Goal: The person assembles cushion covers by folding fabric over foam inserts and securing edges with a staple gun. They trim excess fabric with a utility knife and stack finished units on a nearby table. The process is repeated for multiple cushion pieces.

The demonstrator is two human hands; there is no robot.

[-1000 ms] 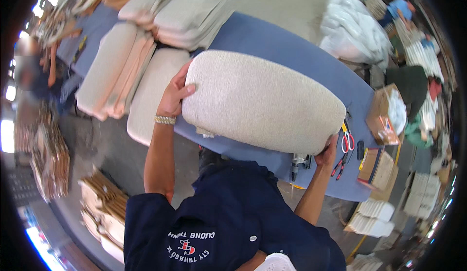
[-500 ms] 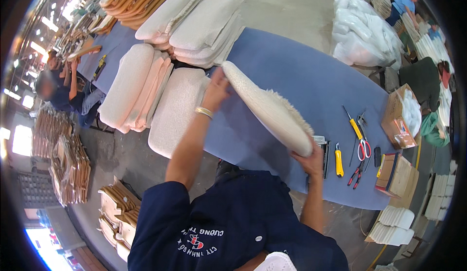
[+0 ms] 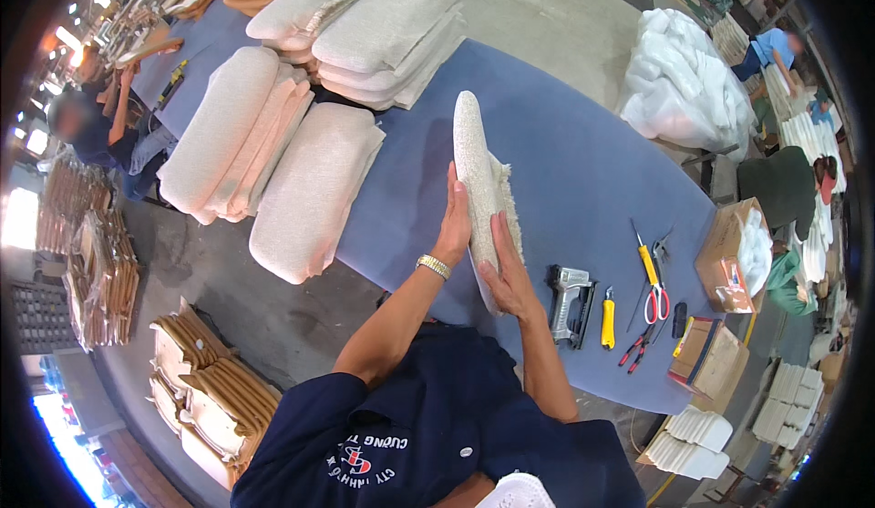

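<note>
Fingers extended, a worker's left hand (image 3: 453,225) and right hand (image 3: 512,282) flank an edge-on cream panel (image 3: 470,143) at 12 o'clock; white material (image 3: 755,249) fills a cardboard box (image 3: 723,286) at 2.

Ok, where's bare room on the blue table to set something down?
Bare blue table lies between the held cushion and the far edge, and between cushion and nearest pale stack. Crowded: near right, with staple gun, yellow cutter and scissors.
</note>
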